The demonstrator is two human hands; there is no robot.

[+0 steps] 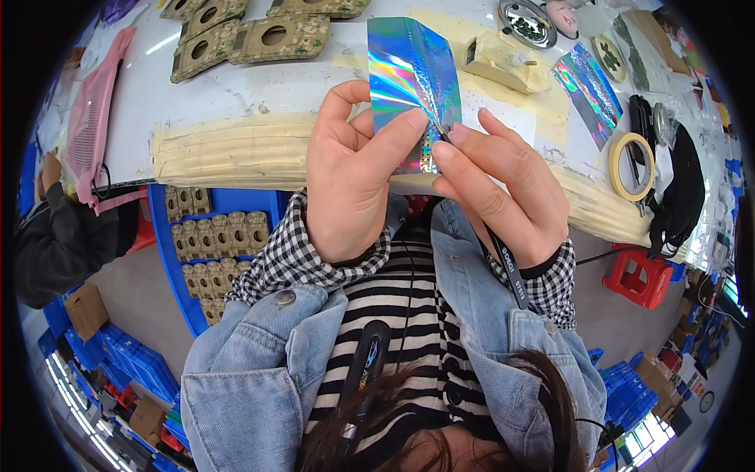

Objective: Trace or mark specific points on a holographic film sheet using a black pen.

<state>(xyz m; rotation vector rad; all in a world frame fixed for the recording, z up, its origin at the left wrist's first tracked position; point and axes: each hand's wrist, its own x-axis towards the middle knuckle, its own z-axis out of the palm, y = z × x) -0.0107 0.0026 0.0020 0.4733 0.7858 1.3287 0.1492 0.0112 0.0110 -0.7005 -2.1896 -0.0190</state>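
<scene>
My left hand (350, 169) pinches a shiny holographic sheet (405, 67) between thumb and fingers, above the near edge of the table. Rainbow streaks and creases run across the sheet. In my right hand (515, 185) is a pair of slim black tweezers (507, 271), whose rear end sticks out below the palm. The tips are at the lower right part of the sheet, beside my left thumb. Whether they grip a small piece there is too fine to make out.
Camouflage-patterned parts with round holes (279, 38) lie far left; more fill a blue tray (185, 279) below the table. To the right are a beige block (503, 63), another holographic sheet (590, 90), a tape roll (631, 165) and a round dish (527, 23). Another person's sleeve (59, 244) shows left.
</scene>
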